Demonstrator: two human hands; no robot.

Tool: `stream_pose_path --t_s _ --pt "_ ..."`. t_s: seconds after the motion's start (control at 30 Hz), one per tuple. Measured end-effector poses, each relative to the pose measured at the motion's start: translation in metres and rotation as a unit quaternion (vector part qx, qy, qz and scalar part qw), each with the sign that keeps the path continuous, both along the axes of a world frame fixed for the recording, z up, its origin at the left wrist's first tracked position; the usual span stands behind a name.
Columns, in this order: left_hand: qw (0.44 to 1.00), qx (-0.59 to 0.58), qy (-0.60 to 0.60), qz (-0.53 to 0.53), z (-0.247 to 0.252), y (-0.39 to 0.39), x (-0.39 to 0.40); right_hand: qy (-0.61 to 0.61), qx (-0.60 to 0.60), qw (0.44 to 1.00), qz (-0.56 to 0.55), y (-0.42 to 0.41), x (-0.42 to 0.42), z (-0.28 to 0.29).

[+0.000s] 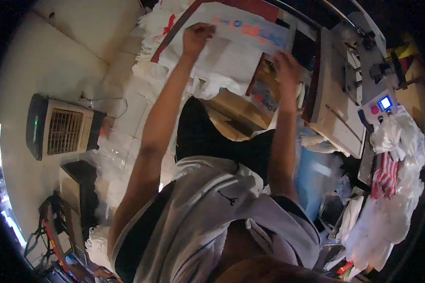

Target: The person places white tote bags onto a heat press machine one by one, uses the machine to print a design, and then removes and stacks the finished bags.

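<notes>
A stack of thin white bags or sheets point(230, 63), probably plastic, lies before me, its far part printed in orange and blue. My left hand point(199, 37) is over the left of the stack with its fingers curled; whether it pinches the top layer I cannot tell. Near the right edge of the stack is my right hand point(287, 67), blurred, its fingers bent and apart with nothing seen between them. Below the stack's near edge shows an open cardboard box point(241, 109). A dark red board edge point(177, 30) runs along the stack's left side.
On the right is a machine bench point(336, 95) with a control box point(379, 106) bearing a lit screen and a red button. Heaps of white plastic point(386, 212) hang beside it. An air cooler point(65, 127) stands at left; white bundles point(150, 70) flank the stack.
</notes>
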State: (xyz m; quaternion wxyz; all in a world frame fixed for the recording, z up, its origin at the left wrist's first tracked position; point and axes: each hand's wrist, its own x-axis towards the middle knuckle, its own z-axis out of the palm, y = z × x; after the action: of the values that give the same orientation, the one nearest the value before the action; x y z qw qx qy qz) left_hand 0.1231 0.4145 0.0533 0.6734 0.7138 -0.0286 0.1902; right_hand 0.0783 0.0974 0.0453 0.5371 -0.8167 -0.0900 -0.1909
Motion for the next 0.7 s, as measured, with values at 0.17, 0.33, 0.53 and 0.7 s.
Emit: stream_pose_path --t_s 0.17,0.33,0.53,0.7 --pt "0.881 0.424 0.093 0.187 -0.024 0.058 0.037 0.167 -0.067 0.982 0.050 0.072 0.063 -0.028" --pt "0.877 0.431 0.132 0.168 -0.052 0.083 0.058 0.115 -0.031 0.991 -0.063 0.038 0.010 0.010" --pt "0.879 0.435 0.126 0.146 -0.043 0.073 0.057 -0.088 -0.141 0.963 -0.212 -0.128 -0.078 0.091" --pt "0.863 0.465 0.137 0.142 -0.053 0.093 0.063 -0.193 -0.407 0.825 -0.341 -0.231 -0.100 0.133"
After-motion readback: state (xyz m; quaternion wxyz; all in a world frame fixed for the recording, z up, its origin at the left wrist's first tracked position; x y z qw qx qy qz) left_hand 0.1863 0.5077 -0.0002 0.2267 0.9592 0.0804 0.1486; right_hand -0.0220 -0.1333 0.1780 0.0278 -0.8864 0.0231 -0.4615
